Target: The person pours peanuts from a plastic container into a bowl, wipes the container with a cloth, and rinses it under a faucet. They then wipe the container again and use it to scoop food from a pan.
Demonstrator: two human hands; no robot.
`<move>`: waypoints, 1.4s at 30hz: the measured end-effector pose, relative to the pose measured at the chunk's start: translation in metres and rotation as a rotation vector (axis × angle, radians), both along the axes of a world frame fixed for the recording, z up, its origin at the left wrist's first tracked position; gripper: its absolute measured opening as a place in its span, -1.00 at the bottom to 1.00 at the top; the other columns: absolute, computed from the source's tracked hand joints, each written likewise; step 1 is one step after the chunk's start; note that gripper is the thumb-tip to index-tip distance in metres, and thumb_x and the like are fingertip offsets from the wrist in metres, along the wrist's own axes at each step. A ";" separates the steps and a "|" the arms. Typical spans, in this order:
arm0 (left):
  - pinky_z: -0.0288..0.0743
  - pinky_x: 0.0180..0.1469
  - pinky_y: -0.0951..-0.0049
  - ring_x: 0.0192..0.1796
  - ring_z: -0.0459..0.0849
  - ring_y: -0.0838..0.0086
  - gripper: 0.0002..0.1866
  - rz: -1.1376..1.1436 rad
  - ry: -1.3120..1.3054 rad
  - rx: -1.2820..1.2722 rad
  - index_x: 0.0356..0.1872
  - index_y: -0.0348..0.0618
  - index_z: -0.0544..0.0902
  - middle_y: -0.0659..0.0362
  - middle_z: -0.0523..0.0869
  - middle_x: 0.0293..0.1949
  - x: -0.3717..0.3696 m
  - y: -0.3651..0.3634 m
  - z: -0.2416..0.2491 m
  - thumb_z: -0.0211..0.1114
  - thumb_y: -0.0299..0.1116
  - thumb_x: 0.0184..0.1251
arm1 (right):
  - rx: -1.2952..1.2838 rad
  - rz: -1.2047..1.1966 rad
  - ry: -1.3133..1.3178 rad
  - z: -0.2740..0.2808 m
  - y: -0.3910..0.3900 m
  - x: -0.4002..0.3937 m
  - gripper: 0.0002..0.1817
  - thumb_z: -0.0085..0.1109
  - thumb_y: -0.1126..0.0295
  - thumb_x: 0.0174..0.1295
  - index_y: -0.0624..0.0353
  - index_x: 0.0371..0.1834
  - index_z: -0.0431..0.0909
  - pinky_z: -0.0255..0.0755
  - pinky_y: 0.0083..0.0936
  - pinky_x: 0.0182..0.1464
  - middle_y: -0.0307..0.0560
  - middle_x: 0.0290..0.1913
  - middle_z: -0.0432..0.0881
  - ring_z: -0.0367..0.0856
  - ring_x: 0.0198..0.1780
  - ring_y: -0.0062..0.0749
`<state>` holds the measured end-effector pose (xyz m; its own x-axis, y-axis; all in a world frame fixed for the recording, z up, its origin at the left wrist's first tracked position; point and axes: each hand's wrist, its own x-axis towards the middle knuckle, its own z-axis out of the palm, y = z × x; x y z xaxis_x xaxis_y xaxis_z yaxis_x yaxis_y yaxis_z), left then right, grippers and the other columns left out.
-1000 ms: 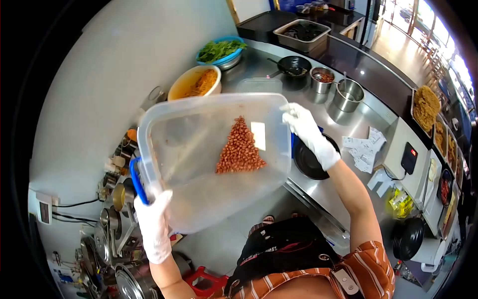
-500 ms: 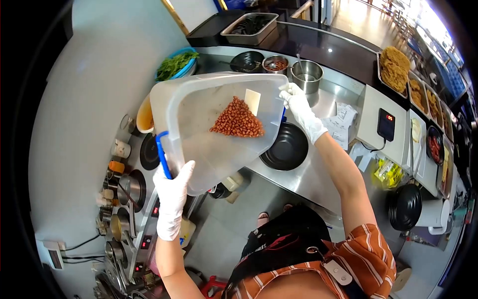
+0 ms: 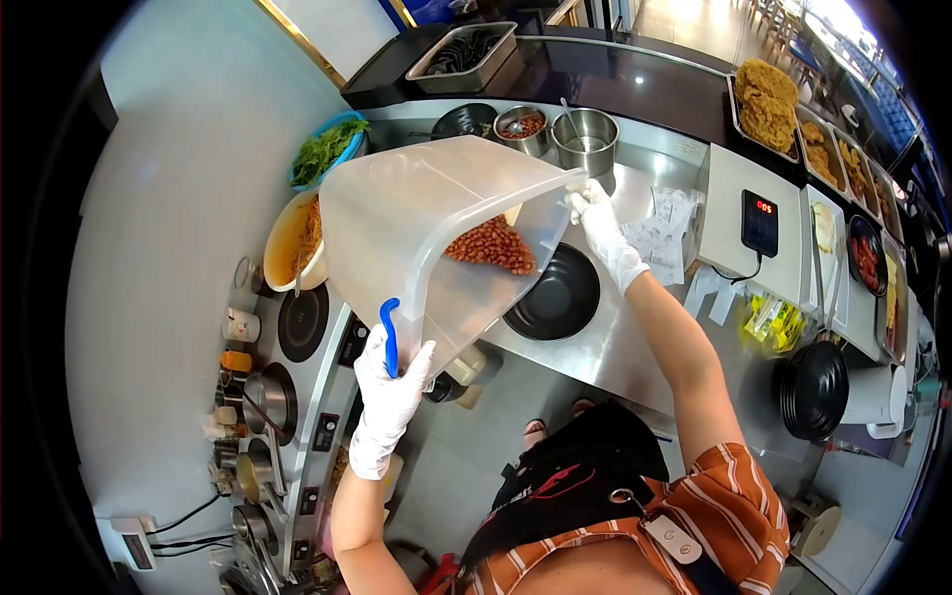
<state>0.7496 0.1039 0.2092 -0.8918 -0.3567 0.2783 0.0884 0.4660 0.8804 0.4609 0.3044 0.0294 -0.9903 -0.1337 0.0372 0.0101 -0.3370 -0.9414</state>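
Hands: two, both in white gloves.
Left hand (image 3: 389, 392): at 7 o'clock of the container, closed around its near end beside the blue latch (image 3: 391, 335).
Right hand (image 3: 598, 226): at 3 o'clock of the container, fingers clamped on its far rim.
Container (image 3: 416, 223): one, clear plastic, lifted off the counter and tilted steeply, low corner toward 4 o'clock.
Peanuts (image 3: 493, 247): one heap, gathered in the low corner, directly above the rim of the black bowl.
Black bowl (image 3: 555, 295): one, on the steel counter (image 3: 605, 342), just below the low corner.
Steel pots: two at 12 o'clock, one with a dark filling (image 3: 523, 128), one with a utensil (image 3: 586, 139).
Other bowls: one blue with greens (image 3: 322, 149), one yellow (image 3: 288, 243), both at 10 o'clock.
Scale (image 3: 760, 221): one, at 2 o'clock, display lit.
Edges: counter front edge running under the container's near half; near end hanging over the floor.
Open room: bare steel between black bowl and paper slips (image 3: 659, 233); bare floor at 6 o'clock.
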 end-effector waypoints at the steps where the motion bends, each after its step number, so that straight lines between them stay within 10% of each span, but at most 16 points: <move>1: 0.35 -0.48 0.69 -0.54 0.42 0.74 -0.68 -0.020 0.046 -0.129 -0.13 -0.24 0.51 0.29 0.59 -0.45 -0.001 -0.004 -0.006 0.36 -0.57 0.08 | -0.001 -0.003 -0.003 -0.001 0.001 0.000 -0.88 -0.03 0.60 0.25 0.16 -0.20 0.42 0.21 -0.71 -0.54 -0.28 -0.45 0.46 0.27 -0.58 -0.71; 18: 0.37 -0.54 0.65 -0.62 0.45 0.69 -0.77 -0.102 0.136 -0.442 -0.33 -0.24 0.48 0.23 0.58 -0.59 0.001 0.009 -0.009 0.38 -0.58 0.04 | -0.042 -0.032 -0.041 -0.006 0.020 0.017 -0.79 -0.07 0.61 0.25 0.21 -0.06 0.40 0.25 -0.73 -0.46 -0.21 -0.27 0.56 0.30 -0.53 -0.70; 20: 0.44 -0.11 0.57 -0.20 0.54 0.56 -0.46 -0.146 -0.049 -0.349 0.12 -0.29 0.42 0.19 0.60 -0.18 0.010 0.009 -0.008 0.36 -0.63 0.05 | -0.054 -0.041 -0.049 -0.007 0.021 0.016 -0.78 -0.08 0.61 0.25 0.22 -0.05 0.40 0.26 -0.72 -0.46 -0.21 -0.28 0.55 0.30 -0.52 -0.69; 24: 0.42 -0.13 0.59 -0.21 0.52 0.57 -0.43 -0.159 0.057 -0.462 0.13 -0.29 0.42 0.21 0.58 -0.19 0.010 0.018 -0.008 0.37 -0.64 0.03 | -0.057 -0.064 -0.044 -0.002 0.021 0.019 -0.79 -0.09 0.61 0.26 0.23 -0.05 0.40 0.26 -0.70 -0.45 -0.22 -0.32 0.53 0.31 -0.52 -0.65; 26: 0.31 -0.61 0.58 -0.68 0.45 0.58 -0.79 -0.108 0.166 -0.489 -0.49 -0.18 0.50 0.25 0.39 -0.56 0.006 0.029 -0.001 0.42 -0.61 -0.02 | -0.069 -0.073 -0.028 -0.001 0.022 0.021 -0.82 -0.06 0.60 0.25 0.23 -0.09 0.40 0.25 -0.71 -0.46 -0.24 -0.37 0.50 0.30 -0.53 -0.68; 36: 0.26 -0.61 0.57 -0.67 0.37 0.56 -0.73 -0.093 0.188 -0.523 -0.56 -0.14 0.45 0.25 0.36 -0.59 0.013 0.037 -0.002 0.44 -0.60 -0.05 | -0.069 -0.078 -0.027 -0.002 0.030 0.023 -0.79 -0.07 0.63 0.24 0.25 -0.07 0.40 0.30 -0.67 -0.43 -0.22 -0.35 0.50 0.33 -0.52 -0.62; 38: 0.32 -0.39 0.72 -0.46 0.37 0.70 -0.47 -0.174 0.155 -0.654 0.08 -0.30 0.45 0.28 0.54 -0.34 0.018 0.034 -0.001 0.41 -0.59 0.03 | -0.091 -0.093 -0.013 -0.001 0.030 0.023 -0.83 -0.02 0.60 0.22 0.24 -0.12 0.39 0.26 -0.68 -0.48 -0.25 -0.41 0.47 0.30 -0.56 -0.65; 42: 0.27 -0.48 0.72 -0.54 0.30 0.72 -0.48 -0.150 0.086 -0.710 0.06 -0.28 0.46 0.30 0.56 -0.42 0.021 0.029 -0.003 0.43 -0.56 0.03 | -0.140 -0.097 -0.019 0.007 0.029 0.024 -0.83 0.04 0.58 0.19 0.23 -0.15 0.39 0.22 -0.68 -0.53 -0.26 -0.45 0.46 0.28 -0.59 -0.67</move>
<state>0.7709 0.1331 0.2067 -0.8814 0.0602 0.4685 0.2515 0.8994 0.3576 0.4850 0.3339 0.0360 -0.9990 -0.0327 0.0297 -0.0111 -0.4656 -0.8849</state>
